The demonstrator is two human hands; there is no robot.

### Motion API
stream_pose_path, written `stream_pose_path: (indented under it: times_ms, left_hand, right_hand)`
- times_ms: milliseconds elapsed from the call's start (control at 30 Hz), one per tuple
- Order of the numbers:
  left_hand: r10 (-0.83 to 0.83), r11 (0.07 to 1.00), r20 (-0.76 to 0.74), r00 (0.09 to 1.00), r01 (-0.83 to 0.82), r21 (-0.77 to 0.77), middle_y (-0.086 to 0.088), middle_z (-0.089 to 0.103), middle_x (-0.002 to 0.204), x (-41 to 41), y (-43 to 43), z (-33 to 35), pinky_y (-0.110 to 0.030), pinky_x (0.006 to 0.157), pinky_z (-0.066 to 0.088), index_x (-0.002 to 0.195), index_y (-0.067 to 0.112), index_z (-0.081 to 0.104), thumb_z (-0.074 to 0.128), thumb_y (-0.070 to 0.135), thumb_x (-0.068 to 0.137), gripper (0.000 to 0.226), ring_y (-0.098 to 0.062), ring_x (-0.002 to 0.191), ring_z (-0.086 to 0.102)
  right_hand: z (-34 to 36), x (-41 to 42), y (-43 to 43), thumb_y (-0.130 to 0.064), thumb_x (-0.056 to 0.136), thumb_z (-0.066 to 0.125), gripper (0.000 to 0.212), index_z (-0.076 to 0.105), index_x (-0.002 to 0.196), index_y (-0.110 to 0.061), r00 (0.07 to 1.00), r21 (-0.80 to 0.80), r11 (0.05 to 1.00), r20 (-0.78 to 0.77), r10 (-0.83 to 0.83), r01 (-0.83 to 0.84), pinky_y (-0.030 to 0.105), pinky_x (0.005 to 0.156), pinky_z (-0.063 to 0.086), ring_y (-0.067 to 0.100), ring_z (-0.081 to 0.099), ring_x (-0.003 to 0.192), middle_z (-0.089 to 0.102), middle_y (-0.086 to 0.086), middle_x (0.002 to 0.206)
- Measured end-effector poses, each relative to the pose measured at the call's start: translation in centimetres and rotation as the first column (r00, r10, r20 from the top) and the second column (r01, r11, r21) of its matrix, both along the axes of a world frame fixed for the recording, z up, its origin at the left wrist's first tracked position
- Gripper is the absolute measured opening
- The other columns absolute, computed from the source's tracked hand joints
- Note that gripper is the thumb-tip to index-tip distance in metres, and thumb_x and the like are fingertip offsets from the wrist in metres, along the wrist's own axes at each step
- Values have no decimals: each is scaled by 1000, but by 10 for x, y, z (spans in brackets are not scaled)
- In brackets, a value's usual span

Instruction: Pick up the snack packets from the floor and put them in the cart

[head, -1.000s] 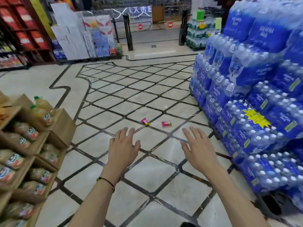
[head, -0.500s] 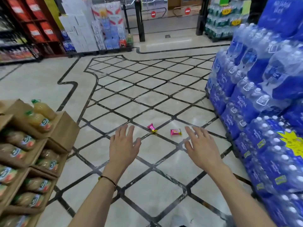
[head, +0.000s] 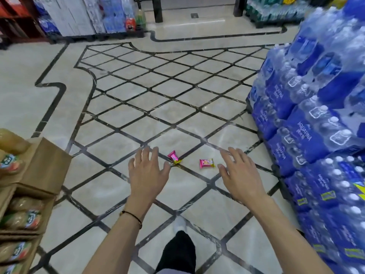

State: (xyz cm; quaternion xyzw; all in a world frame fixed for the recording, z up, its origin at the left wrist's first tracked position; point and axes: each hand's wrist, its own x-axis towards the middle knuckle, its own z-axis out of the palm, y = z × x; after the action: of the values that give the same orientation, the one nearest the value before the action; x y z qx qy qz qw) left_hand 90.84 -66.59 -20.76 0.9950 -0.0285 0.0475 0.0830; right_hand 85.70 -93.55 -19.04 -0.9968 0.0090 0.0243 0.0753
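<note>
Reaching, nothing held: left hand (head: 147, 175) and right hand (head: 240, 175) hover palm-down with fingers spread, each grip slack and empty. Both snack packets lie at centre frame on the glossy cream marble floor with black diamond inlay (head: 118, 107), between the hands. Crumpled pink foil packet (head: 173, 157) is just off the left thumb, long axis slanting down-right. Flat pink foil packet (head: 206, 163) lies crosswise, nearer the right hand. Blue shrink-wrapped water-bottle stack (head: 316, 115) fills the right edge; cart not in view
</note>
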Motion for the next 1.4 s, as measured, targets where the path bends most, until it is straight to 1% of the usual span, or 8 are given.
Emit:
stream_pose_path:
  times_ms: [267, 433, 633, 800, 1033, 1133, 1267, 1400]
  left_hand:
    - [-26, 1000, -30, 999, 26, -10, -11, 53, 145, 135, -13, 3, -51, 105, 40, 139, 17, 52, 42, 50, 95, 56, -34, 139, 42]
    - [51, 995, -1, 999, -51, -81, -12, 55, 144, 198, -32, 2, -53, 101, 42, 138, 16, 55, 37, 52, 94, 60, -34, 137, 44]
    - [70, 997, -10, 997, -70, -20, -13, 58, 140, 272, -67, -32, -51, 103, 40, 139, 14, 56, 45, 47, 95, 56, -35, 136, 47]
    - [57, 998, -132, 990, -54, 30, -12, 56, 142, 340, -94, -91, -52, 103, 41, 139, 14, 54, 46, 46, 95, 54, -34, 133, 49]
    - [89, 996, -165, 982, -88, 17, -11, 56, 139, 424, -105, -234, -52, 99, 42, 136, 16, 57, 47, 45, 94, 52, -36, 132, 46]
    - [53, 998, -179, 982, -47, 38, -10, 54, 141, 455, -108, -327, -52, 99, 42, 136, 16, 57, 53, 42, 93, 50, -37, 133, 43]
    - [36, 997, -258, 966, -16, 77, -10, 52, 145, 474, -109, -461, -53, 100, 42, 141, 18, 54, 51, 45, 93, 54, -39, 134, 43]
    - [89, 990, -254, 963, -58, 126, -8, 50, 148, 486, -107, -586, -53, 88, 44, 140, 22, 53, 48, 51, 91, 57, -43, 125, 48]
  right_hand:
    - [5, 127, -1, -44, 108, 29, 49, 39, 150, -22, 997, 28, 997, 12, -71, 71, 48, 114, 38, 32, 38, 143, 44, 7, 154]
    - [-6, 198, -12, -44, 104, 30, 51, 44, 148, -20, 995, 90, 991, 27, -98, 96, 47, 109, 42, 32, 41, 139, 49, 7, 149]
    - [-48, 293, -46, -37, 105, 41, 48, 44, 149, -17, 998, 157, 986, 4, -63, 62, 47, 109, 39, 31, 39, 140, 48, 7, 150]
    - [-106, 370, -73, -38, 106, 36, 50, 44, 149, -15, 1000, 168, 986, -24, -18, 22, 48, 108, 38, 33, 40, 140, 48, 10, 150]
    - [-262, 450, -89, -32, 103, 44, 49, 50, 145, -8, 988, 129, 980, -27, 154, -150, 54, 105, 42, 40, 43, 139, 48, 18, 149]
    - [-353, 467, -93, -30, 99, 48, 53, 48, 148, -11, 979, 127, 972, -26, 202, -198, 55, 106, 41, 39, 41, 141, 44, 16, 153]
    - [-479, 474, -97, -34, 96, 48, 58, 46, 150, -14, 979, 161, 970, -51, 195, -185, 56, 109, 39, 37, 37, 145, 41, 13, 157]
    - [-615, 473, -106, -32, 87, 59, 67, 46, 150, -15, 963, 174, 952, -55, 265, -252, 55, 109, 38, 37, 37, 145, 40, 13, 157]
